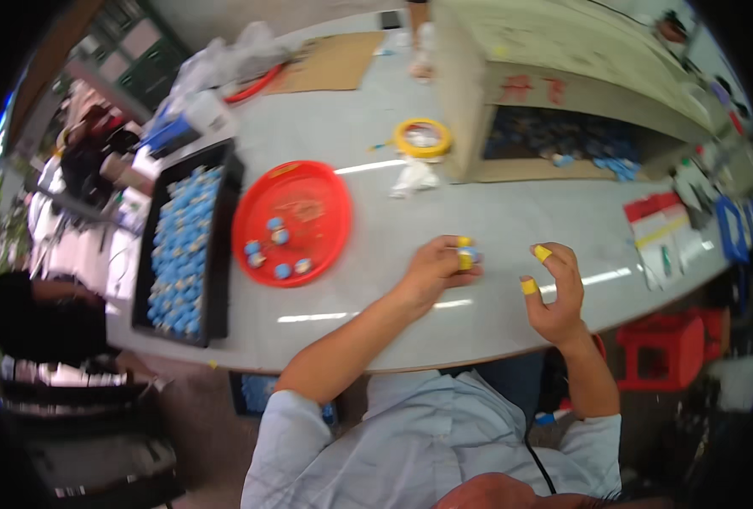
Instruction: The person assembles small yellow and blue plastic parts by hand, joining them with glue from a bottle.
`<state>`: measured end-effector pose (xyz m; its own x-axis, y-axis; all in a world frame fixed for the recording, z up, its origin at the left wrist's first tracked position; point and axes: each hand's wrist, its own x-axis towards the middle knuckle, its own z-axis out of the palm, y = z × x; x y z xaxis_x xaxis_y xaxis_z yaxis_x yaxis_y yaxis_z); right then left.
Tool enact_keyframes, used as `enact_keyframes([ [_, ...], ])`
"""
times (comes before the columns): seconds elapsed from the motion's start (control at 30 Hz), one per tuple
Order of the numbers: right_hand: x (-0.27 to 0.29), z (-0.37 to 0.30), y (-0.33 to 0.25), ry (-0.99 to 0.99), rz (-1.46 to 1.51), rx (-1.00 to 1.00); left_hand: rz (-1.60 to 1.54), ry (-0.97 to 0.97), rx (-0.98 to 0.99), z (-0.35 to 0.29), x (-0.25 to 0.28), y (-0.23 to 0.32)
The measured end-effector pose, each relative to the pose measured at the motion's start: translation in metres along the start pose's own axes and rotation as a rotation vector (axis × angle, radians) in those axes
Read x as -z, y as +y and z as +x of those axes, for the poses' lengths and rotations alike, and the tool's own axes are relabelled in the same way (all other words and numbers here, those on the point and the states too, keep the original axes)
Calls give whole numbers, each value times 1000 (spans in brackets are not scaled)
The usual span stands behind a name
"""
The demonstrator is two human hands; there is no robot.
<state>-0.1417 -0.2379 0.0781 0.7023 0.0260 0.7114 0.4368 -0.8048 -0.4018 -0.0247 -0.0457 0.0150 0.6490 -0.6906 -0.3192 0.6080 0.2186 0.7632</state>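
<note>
Pieces [283, 271] in tray [262, 212], crate [219, 254] left of tray

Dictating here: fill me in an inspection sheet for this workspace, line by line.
Surface: grey table, glossy, with light streaks.
Job's things: small blue-and-white piece in hand; similar-looking pieces in red tray and black bin.
Clutter: yellow tape roll, crumpled white scrap, cardboard sheet.
Hands: left hand pinches the piece; right hand open, nothing seen in it.
Cables: black cord along the shirt.
Surroundings: red stool at right.

Small blue piece [476, 254] at the left hand's [436, 268] fingertips
</note>
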Motion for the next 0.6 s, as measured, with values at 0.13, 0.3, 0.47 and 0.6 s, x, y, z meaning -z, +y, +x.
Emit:
enact_keyframes([
  [0.13,36,-82,40,462,-207,-376,241,32,71,-14,-3,13],
  [0.3,66,-113,97,463,-547,-783,339,-35,124,-12,-7,12],
  [0.47,69,-83,153,236,-594,-724,287,-26,139,-12,-10,9],
  [0.6,37,-54,130,270,-102,-763,268,-67,119,-7,-8,7],
])
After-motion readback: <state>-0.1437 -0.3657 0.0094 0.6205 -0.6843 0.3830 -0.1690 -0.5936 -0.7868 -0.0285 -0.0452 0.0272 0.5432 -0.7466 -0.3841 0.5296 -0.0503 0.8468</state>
